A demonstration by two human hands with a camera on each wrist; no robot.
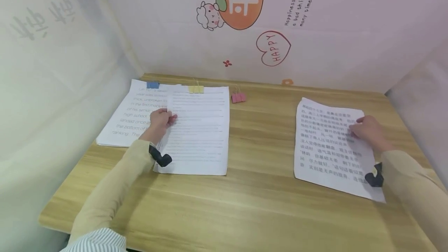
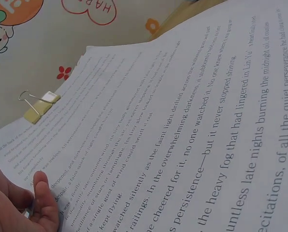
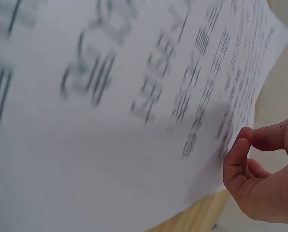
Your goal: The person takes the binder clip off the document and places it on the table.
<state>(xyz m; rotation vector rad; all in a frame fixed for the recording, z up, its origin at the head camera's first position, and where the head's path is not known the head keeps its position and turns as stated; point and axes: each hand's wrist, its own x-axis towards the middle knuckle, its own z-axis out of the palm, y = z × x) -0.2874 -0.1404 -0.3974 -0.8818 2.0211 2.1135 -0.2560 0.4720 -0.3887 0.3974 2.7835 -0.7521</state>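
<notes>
My left hand (image 1: 162, 121) pinches the left edge of a sheaf of paper printed in small English text (image 1: 201, 135), which has a yellow binder clip (image 1: 196, 89) on its top edge. In the left wrist view the thumb and fingers (image 2: 46, 203) show at that edge beside the text. Over on the right, my right hand (image 1: 367, 130) pinches the right edge of paper printed in large Chinese characters (image 1: 325, 147). The right wrist view shows thumb and forefinger meeting on this paper's edge (image 3: 134, 159), which bows slightly.
Left of the clipped sheaf, partly under it, lies a stack in large English print (image 1: 119, 125) with a blue binder clip (image 1: 152, 84). A pink binder clip (image 1: 238, 97) lies near the back of the wooden table (image 1: 259, 205). White printed cloth walls (image 1: 168, 30) surround the table.
</notes>
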